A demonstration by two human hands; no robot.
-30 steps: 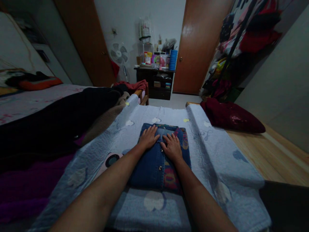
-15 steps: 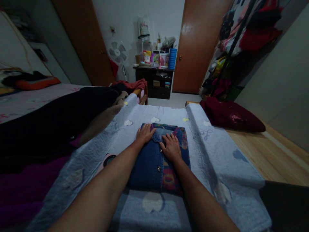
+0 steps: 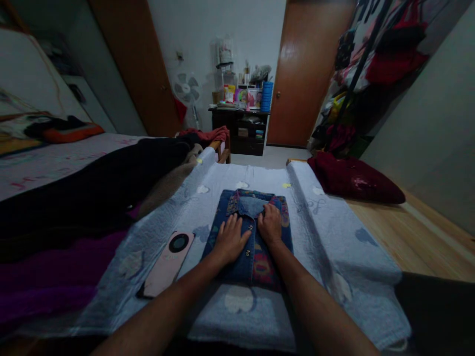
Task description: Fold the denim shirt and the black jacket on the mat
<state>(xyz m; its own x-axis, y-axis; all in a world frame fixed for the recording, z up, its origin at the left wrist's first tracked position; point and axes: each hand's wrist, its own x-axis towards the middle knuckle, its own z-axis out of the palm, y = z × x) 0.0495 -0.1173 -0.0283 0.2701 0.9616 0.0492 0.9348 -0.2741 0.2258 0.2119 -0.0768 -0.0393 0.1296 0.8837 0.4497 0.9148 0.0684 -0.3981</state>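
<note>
A folded denim shirt (image 3: pixel 232 269) with patterned panels and metal buttons lies flat on the blue cloth (image 3: pixel 308 316), its collar at the far end. My left hand (image 3: pixel 229 242) rests on the shirt front just below the collar, palm down with fingers spread. At the right side of the collar, my right hand (image 3: pixel 270 225) has its fingers curled together on the fabric; the fingertips are partly hidden. To the left of the shirt lies a pale pink phone (image 3: pixel 168 264), back up, with a round black camera ring.
Dark and purple clothes (image 3: pixel 92 188) are heaped along the left side. A maroon bundle (image 3: pixel 356 178) sits on the wooden surface (image 3: pixel 401 232) at right. Farther off stand a fan (image 3: pixel 187 89), a dark cabinet (image 3: pixel 237 131) and a door (image 3: pixel 297 74).
My left hand has moved from the collar's left side down onto the shirt front, uncovering the collar. The right hand's fingers have curled at the collar. The phone now shows fully.
</note>
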